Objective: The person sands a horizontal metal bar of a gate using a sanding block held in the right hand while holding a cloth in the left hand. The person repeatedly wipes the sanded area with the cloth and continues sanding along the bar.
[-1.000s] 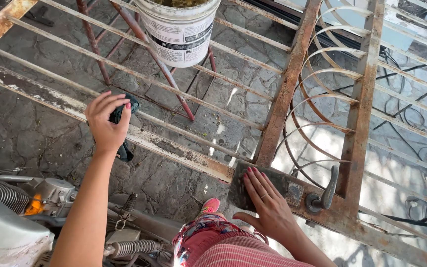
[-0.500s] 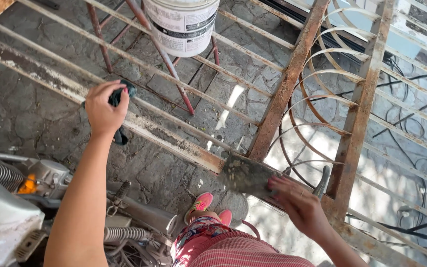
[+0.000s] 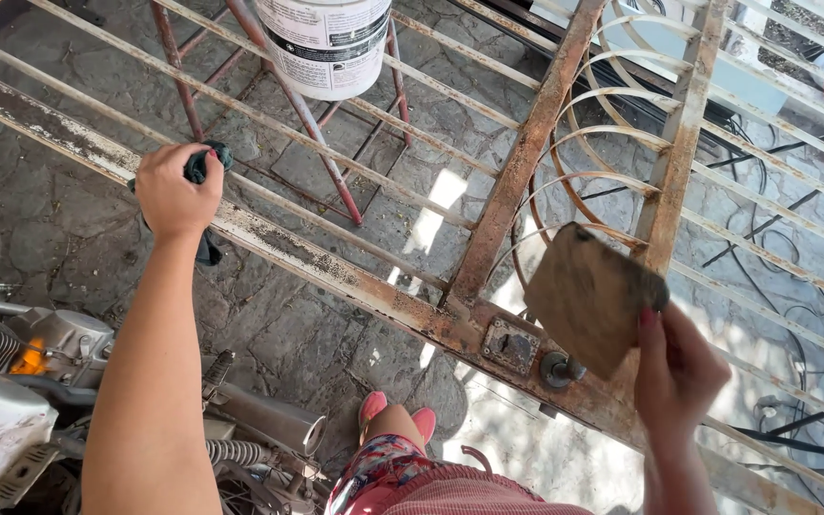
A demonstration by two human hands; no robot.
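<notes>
A rusty metal gate (image 3: 374, 281) with thin bars and curved scrollwork lies flat in front of me. My left hand (image 3: 175, 191) rests on its frame bar, closed around a dark green cloth (image 3: 204, 164). My right hand (image 3: 679, 372) holds up a worn brown sheet of sandpaper (image 3: 591, 296) above the gate, near the lock plate (image 3: 510, 345) and a round knob (image 3: 557, 368).
A white paint bucket (image 3: 328, 40) stands on a red metal stand (image 3: 288, 105) beyond the gate. A motorbike's engine and exhaust (image 3: 69, 381) sit at the lower left. Black cables (image 3: 793, 219) trail over the stone floor at right. My pink shoes (image 3: 395, 412) show below.
My right hand has lifted the sandpaper off the gate's frame and raised it to the right. My left hand stays on the bar with the cloth.
</notes>
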